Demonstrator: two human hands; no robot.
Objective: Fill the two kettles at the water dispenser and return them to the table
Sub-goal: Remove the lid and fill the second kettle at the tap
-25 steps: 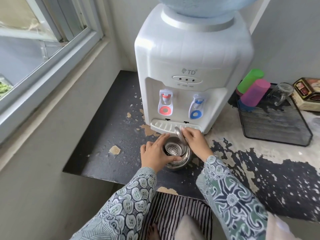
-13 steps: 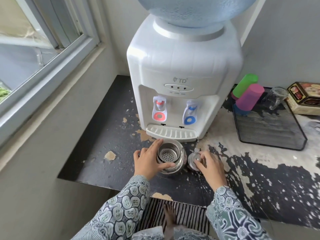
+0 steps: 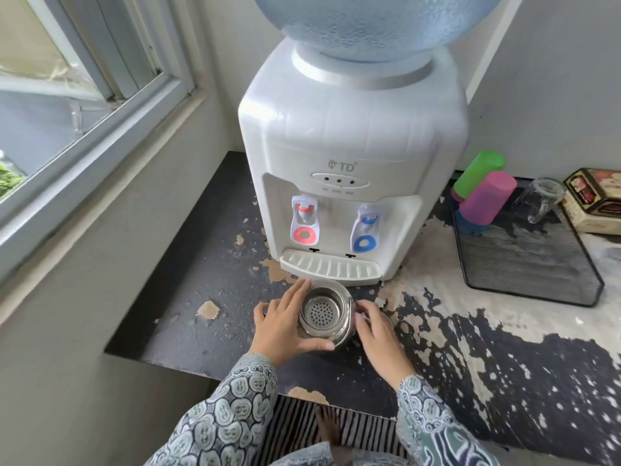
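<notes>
A steel kettle [image 3: 323, 314] stands open on the worn black counter [image 3: 201, 264], just in front of the white water dispenser [image 3: 353, 129] and its drip tray [image 3: 331, 268]. A perforated strainer shows inside it. My left hand [image 3: 280, 327] wraps the kettle's left side, thumb along the front rim. My right hand [image 3: 381, 334] curls its fingers against the kettle's right side. It lies over the kettle's lid [image 3: 390, 319], which rests on the counter with only its edge showing. The red tap [image 3: 304, 223] and blue tap [image 3: 366, 232] are above the tray. No second kettle is in view.
To the right, a black mesh tray [image 3: 537, 284] holds a green cup [image 3: 480, 169], a pink cup [image 3: 487, 196] and a glass jar [image 3: 537, 203]. A printed tin [image 3: 594, 203] sits beyond it. A window and wall close the left side. The counter's front edge is near my sleeves.
My right hand took the lid off the kettle, set it on the counter to the right, then came back against the kettle's side. The left hand kept its hold. The view tilted up.
</notes>
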